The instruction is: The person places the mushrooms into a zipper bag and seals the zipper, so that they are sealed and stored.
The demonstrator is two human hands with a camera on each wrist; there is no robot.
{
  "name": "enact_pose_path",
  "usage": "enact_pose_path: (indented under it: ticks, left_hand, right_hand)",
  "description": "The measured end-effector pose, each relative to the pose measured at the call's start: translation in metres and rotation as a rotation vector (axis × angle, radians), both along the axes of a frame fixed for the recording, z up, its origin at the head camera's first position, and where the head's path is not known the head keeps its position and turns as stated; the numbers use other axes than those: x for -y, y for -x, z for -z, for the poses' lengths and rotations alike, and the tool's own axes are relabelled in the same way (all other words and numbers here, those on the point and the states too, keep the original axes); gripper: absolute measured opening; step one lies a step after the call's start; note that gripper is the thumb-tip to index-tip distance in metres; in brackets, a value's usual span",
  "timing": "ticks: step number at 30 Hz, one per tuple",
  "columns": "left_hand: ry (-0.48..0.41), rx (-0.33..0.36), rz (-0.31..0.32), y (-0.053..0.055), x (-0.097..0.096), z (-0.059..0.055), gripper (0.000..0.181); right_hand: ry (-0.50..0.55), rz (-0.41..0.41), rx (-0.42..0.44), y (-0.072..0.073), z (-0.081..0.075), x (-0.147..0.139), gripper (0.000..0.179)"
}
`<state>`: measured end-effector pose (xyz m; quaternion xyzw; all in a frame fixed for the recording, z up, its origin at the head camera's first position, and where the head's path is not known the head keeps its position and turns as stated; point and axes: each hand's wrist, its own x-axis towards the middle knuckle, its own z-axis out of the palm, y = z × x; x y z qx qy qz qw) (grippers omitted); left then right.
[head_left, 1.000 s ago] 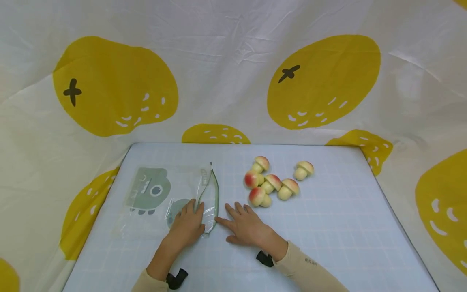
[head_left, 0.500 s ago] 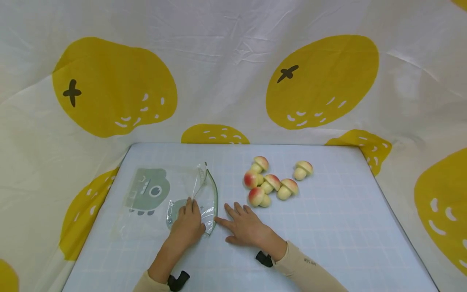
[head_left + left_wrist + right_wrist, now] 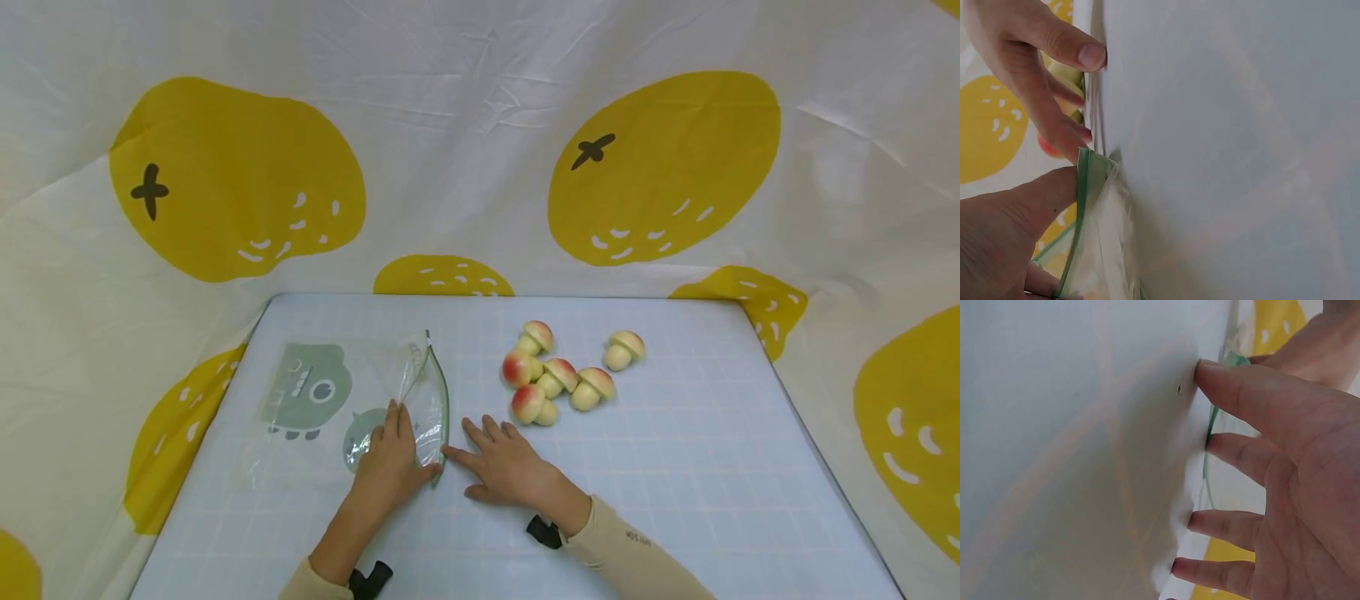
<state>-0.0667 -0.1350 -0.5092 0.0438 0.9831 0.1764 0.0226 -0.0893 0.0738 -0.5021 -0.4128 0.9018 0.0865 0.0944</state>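
Note:
A clear zip bag [image 3: 408, 379] with green monster prints lies flat on the left half of the table, its green-edged mouth facing right and bowed apart. Over the mouth end rests my left hand [image 3: 390, 467], fingers extended on the upper layer and thumb out at the near corner of the green edge. In the left wrist view that thumb sits against the green zip strip [image 3: 1082, 200]. My right hand [image 3: 513, 467] lies spread on the table, index fingertip at the bag's lower sheet edge. The right wrist view shows its fingertips [image 3: 1200, 519] pressing down on the cloth.
Several toy mushrooms [image 3: 555, 379] with red-tinged caps lie clustered beyond my right hand. One more mushroom [image 3: 624, 350] sits apart to their right. The table [image 3: 675, 500] wears a pale checked cloth, and a curtain [image 3: 465, 167] with yellow fruit prints hangs behind it.
My left hand has shifted slightly, its fingers drawing the bag's upper layer back left and its thumb moving out to the green edge. The mouth gapes wider. My right hand stays put.

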Motion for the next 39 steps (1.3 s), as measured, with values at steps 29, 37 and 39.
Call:
enact_pose_path:
  ticks: [29, 37, 39]
  left_hand:
    - [-0.007, 0.045, -0.017, 0.005, -0.008, 0.006, 0.118]
    - [0.0, 0.049, -0.033, 0.005, -0.008, 0.006, 0.118]
    - [0.001, 0.047, -0.034, 0.005, -0.008, 0.006, 0.118]
  right_hand:
    - [0.259, -0.024, 0.039, 0.006, -0.015, -0.02, 0.071]
    - [0.507, -0.003, -0.053, 0.011, -0.039, -0.05, 0.07]
    - [0.534, 0.012, -0.06, 0.013, -0.041, -0.056, 0.071]
